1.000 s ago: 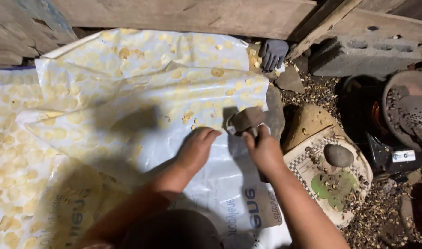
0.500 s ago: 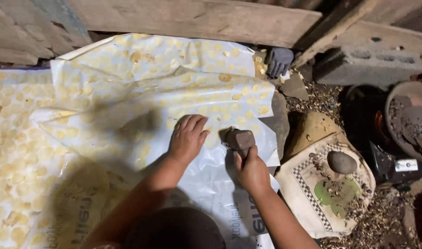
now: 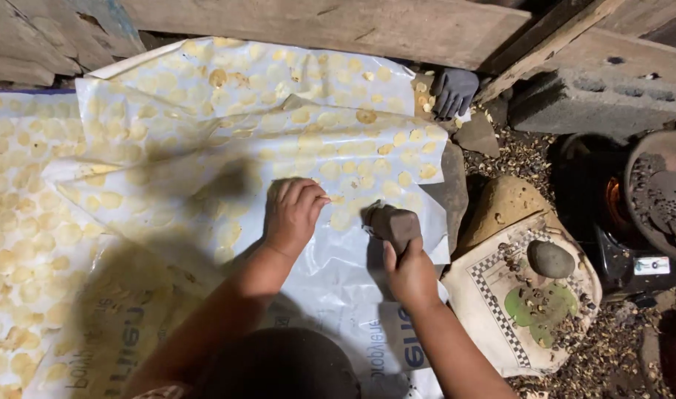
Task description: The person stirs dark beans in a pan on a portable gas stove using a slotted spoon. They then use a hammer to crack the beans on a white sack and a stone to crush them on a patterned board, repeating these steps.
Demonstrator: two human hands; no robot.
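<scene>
My right hand [image 3: 410,275] grips a brownish block-shaped stone [image 3: 394,224], held upright over a white plastic sheet [image 3: 338,288]. My left hand [image 3: 292,214] rests flat on the sheet just left of the stone, fingers bent down onto it. The sheet is covered with several flattened yellow round pieces [image 3: 330,129] spread out in rows. The closest pieces lie between and just beyond my two hands.
A sack [image 3: 500,310] with a round grey stone [image 3: 551,259] on it lies to the right. Beyond it are a tan rock [image 3: 504,203], a concrete block [image 3: 596,103], a dark glove [image 3: 453,90] and a stove with a pan [image 3: 659,192]. Wooden boards [image 3: 338,26] run along the top.
My right hand has drawn the stone back towards me and stood it upright. My left hand slid up the sheet, away from me. The view has shifted slightly.
</scene>
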